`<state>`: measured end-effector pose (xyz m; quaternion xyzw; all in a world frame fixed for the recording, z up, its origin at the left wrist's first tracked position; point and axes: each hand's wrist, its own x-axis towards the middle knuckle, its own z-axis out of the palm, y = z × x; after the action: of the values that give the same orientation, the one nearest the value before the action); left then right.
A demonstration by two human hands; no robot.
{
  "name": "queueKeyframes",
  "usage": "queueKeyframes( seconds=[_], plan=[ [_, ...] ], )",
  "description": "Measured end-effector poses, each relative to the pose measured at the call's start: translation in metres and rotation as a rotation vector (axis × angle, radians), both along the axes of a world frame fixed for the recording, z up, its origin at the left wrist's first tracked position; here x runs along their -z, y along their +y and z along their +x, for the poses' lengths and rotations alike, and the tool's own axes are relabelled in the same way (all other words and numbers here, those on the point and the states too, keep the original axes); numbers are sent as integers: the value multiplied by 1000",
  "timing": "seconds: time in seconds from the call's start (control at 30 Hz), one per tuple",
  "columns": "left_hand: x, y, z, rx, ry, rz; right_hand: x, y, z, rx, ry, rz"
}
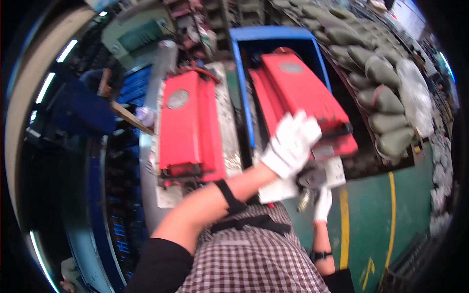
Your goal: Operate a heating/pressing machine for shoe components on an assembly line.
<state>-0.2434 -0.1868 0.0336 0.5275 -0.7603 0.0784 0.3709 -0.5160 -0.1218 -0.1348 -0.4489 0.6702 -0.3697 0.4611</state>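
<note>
In a white glove, my left hand [291, 145] is over the front end of the right-hand red machine [303, 80], a long housing with an oval plate on top. Its fingers look bent but are blurred, and a grip cannot be made out. Lower down, my right hand [322, 204], also gloved, is up against a dark grey part [312, 178] at the machine's front, beside a pale plate [334, 172]. That hand's fingertips are not clear. To the left lies a similar red machine [181, 127] on a pale base, apart from both hands.
A blue bin [273, 33] stands around the right machine's far end. Olive-green shoe lasts [383, 100] crowd the rack at right, next to clear plastic wrapping [415, 97]. A person in dark blue [83, 110] is at far left. Yellow lines [344, 229] mark the green floor.
</note>
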Motion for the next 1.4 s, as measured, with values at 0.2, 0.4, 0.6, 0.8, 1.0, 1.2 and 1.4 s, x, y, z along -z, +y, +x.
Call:
queueKeyframes(
  seconds=[0.2, 0.4, 0.6, 0.8, 1.0, 1.2, 1.4],
  plan=[
    [103, 21, -8, 61, -31, -182, 7, 42, 9, -64, -938, 645],
    [149, 26, -4, 147, -52, -118, -4, 38, -14, 7, -984, 638],
    [153, 24, -4, 141, -52, -126, -28, 32, 2, -180, -1175, 757],
    [157, 25, -3, 147, -51, -109, -47, 33, 9, -29, -751, 672],
    [164, 24, -3, 153, -105, -61, -27, 12, -41, 88, -1080, 707],
    [149, 25, -6, 105, -67, -180, -9, -33, -42, 252, -896, 351],
    [81, 43, -12, 130, -3, 274, -83, -17, -8, 479, -401, -433]
  ],
)
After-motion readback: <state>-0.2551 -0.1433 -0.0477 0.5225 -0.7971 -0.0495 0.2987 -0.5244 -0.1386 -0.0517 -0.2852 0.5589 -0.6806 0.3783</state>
